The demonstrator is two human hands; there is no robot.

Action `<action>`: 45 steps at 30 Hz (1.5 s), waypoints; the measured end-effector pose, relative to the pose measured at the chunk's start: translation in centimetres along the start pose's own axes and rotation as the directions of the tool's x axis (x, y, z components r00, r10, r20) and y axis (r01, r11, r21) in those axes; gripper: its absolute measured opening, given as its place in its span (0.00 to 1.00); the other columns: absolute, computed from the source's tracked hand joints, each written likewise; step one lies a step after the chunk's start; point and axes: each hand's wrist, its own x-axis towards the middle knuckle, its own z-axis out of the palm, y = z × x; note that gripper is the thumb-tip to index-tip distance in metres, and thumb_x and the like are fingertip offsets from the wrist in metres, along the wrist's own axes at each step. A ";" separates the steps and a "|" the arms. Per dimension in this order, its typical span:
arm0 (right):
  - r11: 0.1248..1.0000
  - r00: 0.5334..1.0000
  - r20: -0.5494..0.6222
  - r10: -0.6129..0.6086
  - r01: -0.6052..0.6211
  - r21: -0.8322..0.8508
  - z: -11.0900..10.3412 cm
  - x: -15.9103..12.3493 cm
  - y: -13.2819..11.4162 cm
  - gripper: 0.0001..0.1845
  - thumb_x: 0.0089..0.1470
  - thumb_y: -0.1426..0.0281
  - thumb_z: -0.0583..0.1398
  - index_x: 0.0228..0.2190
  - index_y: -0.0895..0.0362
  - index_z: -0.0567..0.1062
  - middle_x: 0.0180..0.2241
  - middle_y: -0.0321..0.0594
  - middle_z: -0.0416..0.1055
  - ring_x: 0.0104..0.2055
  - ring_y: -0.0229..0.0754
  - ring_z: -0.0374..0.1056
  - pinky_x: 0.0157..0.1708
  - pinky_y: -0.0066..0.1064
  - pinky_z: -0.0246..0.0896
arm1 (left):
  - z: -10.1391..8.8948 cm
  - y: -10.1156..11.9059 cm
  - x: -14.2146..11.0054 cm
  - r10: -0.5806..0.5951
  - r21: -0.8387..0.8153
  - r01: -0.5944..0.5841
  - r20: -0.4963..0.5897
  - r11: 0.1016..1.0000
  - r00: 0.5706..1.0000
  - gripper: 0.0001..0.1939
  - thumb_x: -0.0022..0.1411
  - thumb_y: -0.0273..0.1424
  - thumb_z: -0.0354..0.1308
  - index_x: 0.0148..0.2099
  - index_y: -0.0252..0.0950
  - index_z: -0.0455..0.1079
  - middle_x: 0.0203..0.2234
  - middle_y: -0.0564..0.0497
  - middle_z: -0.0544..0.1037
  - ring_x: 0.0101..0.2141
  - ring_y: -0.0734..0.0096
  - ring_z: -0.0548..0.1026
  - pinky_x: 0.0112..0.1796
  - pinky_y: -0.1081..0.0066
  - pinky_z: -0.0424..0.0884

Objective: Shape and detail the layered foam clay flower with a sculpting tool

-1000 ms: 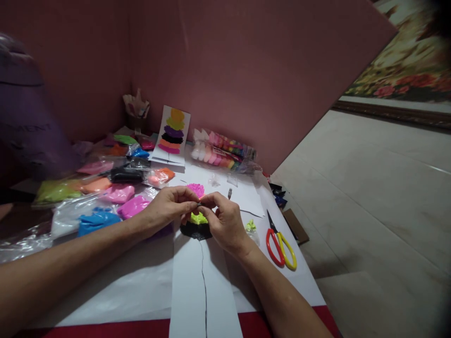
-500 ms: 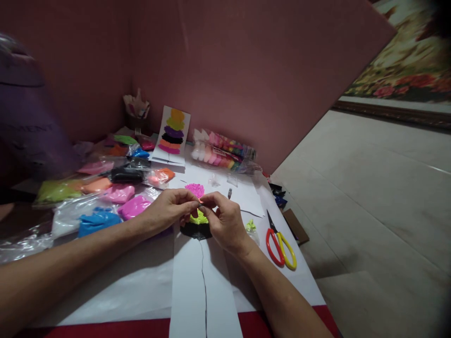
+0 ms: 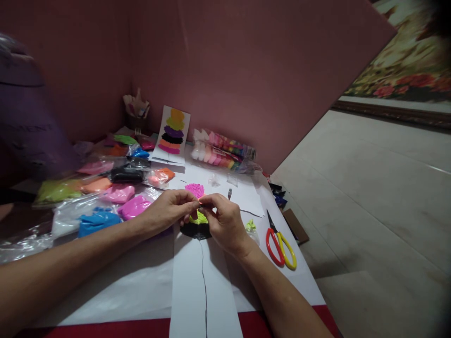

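My left hand (image 3: pixel 176 210) and my right hand (image 3: pixel 224 221) meet fingertip to fingertip above a sheet of white paper (image 3: pixel 186 291). Both are closed in a pinch on a small black piece of clay (image 3: pixel 200 205), mostly hidden by the fingers. Beneath them on the paper lies a layered clay picture: a pink tuft (image 3: pixel 195 189) on the far side, a ridged yellow-green part (image 3: pixel 200 218), and a black band (image 3: pixel 194 231) nearest me. From that band a thin dark line (image 3: pixel 205 277) runs down the paper. My fingers cover part of the picture.
Scissors (image 3: pixel 281 246) with red and yellow handles lie on the right. Several bags of coloured clay, among them a blue one (image 3: pixel 98 223), crowd the left. A painted card (image 3: pixel 171 134) leans at the back, beside packed clay (image 3: pixel 221 150). A small fork (image 3: pixel 229 193) lies beyond my right hand.
My fingertips have shifted very slightly around the small black piece. Everything else stays where it was.
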 end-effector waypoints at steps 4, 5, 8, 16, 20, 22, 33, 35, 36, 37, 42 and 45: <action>0.999 0.999 -0.001 -0.040 0.040 -0.011 0.0 0.1 0.1 0.08 0.52 0.80 0.58 0.33 0.57 0.73 0.30 0.39 0.72 0.33 0.40 0.68 0.35 0.29 0.63 | 0.1 0.1 0.1 -0.011 0.010 0.011 0.002 1.000 1.000 0.15 0.54 0.41 0.60 0.28 0.33 0.69 0.15 0.57 0.70 0.18 0.78 0.66 0.21 0.77 0.62; 0.999 0.999 -0.008 -0.050 0.050 -0.014 0.0 0.1 0.2 0.08 0.52 0.80 0.57 0.32 0.57 0.73 0.30 0.39 0.72 0.33 0.40 0.68 0.34 0.29 0.62 | 0.1 0.1 0.1 -0.015 0.014 0.015 0.001 1.000 1.000 0.15 0.54 0.42 0.59 0.28 0.33 0.69 0.16 0.57 0.70 0.18 0.78 0.67 0.21 0.77 0.62; 0.998 0.998 -0.031 -0.062 0.061 -0.025 0.0 0.1 0.1 0.06 0.53 0.80 0.57 0.31 0.58 0.73 0.29 0.39 0.71 0.32 0.39 0.67 0.33 0.29 0.62 | 0.1 0.0 0.0 -0.031 0.000 0.031 -0.001 1.000 1.000 0.16 0.55 0.42 0.59 0.29 0.32 0.69 0.17 0.56 0.71 0.19 0.78 0.67 0.21 0.77 0.63; 0.997 0.997 0.017 -0.080 0.080 -0.004 -0.1 0.1 0.2 0.11 0.52 0.81 0.55 0.35 0.58 0.73 0.32 0.41 0.72 0.34 0.40 0.68 0.35 0.30 0.63 | -0.2 -0.4 0.1 -0.019 -0.021 0.020 0.046 1.000 0.999 0.13 0.55 0.39 0.60 0.30 0.32 0.69 0.18 0.56 0.73 0.19 0.78 0.68 0.22 0.76 0.64; 0.995 0.994 0.043 -0.096 0.096 -0.005 -0.2 0.1 0.1 0.09 0.52 0.81 0.55 0.33 0.59 0.73 0.29 0.41 0.71 0.32 0.40 0.67 0.34 0.30 0.62 | 0.0 -0.1 0.0 -0.019 -0.046 0.020 0.028 0.999 0.999 0.13 0.54 0.38 0.61 0.29 0.32 0.69 0.18 0.55 0.74 0.19 0.78 0.68 0.22 0.77 0.64; 0.996 0.995 0.037 -0.088 0.088 0.000 -0.3 0.1 -0.2 0.08 0.52 0.80 0.56 0.31 0.59 0.73 0.28 0.40 0.70 0.31 0.39 0.66 0.33 0.29 0.61 | 0.1 0.1 -0.1 -0.020 -0.057 0.021 0.009 0.998 1.000 0.13 0.53 0.38 0.62 0.27 0.32 0.69 0.16 0.56 0.73 0.18 0.79 0.67 0.22 0.77 0.63; 0.932 0.945 -0.137 0.296 -0.254 0.257 -0.2 0.5 0.3 0.04 0.54 0.72 0.58 0.30 0.58 0.73 0.25 0.35 0.71 0.24 0.35 0.65 0.26 0.27 0.61 | -0.5 0.3 0.1 -0.048 -0.250 0.010 -0.148 0.968 0.988 0.12 0.55 0.35 0.63 0.25 0.32 0.70 0.19 0.55 0.74 0.17 0.83 0.66 0.18 0.81 0.59; 0.919 0.944 -0.116 0.309 -0.265 0.292 -0.2 0.6 0.3 0.04 0.54 0.71 0.59 0.30 0.58 0.73 0.24 0.35 0.70 0.23 0.35 0.65 0.25 0.27 0.61 | -0.6 0.2 0.1 -0.037 -0.251 0.002 -0.135 0.968 0.990 0.12 0.55 0.35 0.63 0.26 0.32 0.71 0.19 0.55 0.74 0.17 0.83 0.66 0.18 0.81 0.59; 0.920 0.947 -0.101 0.304 -0.264 0.291 -0.1 0.5 0.2 0.04 0.54 0.71 0.58 0.30 0.58 0.73 0.24 0.34 0.70 0.23 0.35 0.65 0.25 0.26 0.61 | -0.6 0.2 0.1 -0.032 -0.251 0.000 -0.125 0.968 0.992 0.12 0.55 0.35 0.63 0.26 0.32 0.71 0.18 0.55 0.73 0.17 0.82 0.66 0.19 0.81 0.59; 0.924 0.951 -0.088 0.295 -0.261 0.281 -0.2 0.5 0.1 0.04 0.54 0.71 0.58 0.30 0.58 0.73 0.24 0.34 0.70 0.23 0.35 0.65 0.25 0.26 0.61 | -0.5 0.2 0.1 -0.027 -0.250 -0.003 -0.116 0.968 0.993 0.12 0.55 0.35 0.63 0.26 0.32 0.71 0.18 0.55 0.73 0.17 0.82 0.66 0.19 0.81 0.60; 0.946 0.964 -0.053 0.260 -0.243 0.215 -0.2 0.3 -0.4 0.05 0.55 0.72 0.57 0.30 0.58 0.72 0.26 0.35 0.70 0.26 0.36 0.66 0.25 0.26 0.60 | -0.4 0.2 0.0 -0.011 -0.235 -0.009 -0.084 0.972 0.996 0.09 0.54 0.33 0.64 0.27 0.32 0.73 0.17 0.55 0.73 0.18 0.81 0.67 0.20 0.80 0.60; 0.958 0.972 -0.045 0.231 -0.219 0.185 -0.3 0.3 -0.5 0.07 0.54 0.76 0.56 0.33 0.58 0.74 0.28 0.37 0.72 0.28 0.37 0.67 0.27 0.26 0.61 | -0.6 0.0 0.0 -0.015 -0.216 -0.002 -0.077 0.976 0.997 0.08 0.54 0.33 0.64 0.28 0.32 0.74 0.17 0.55 0.73 0.18 0.81 0.67 0.20 0.80 0.60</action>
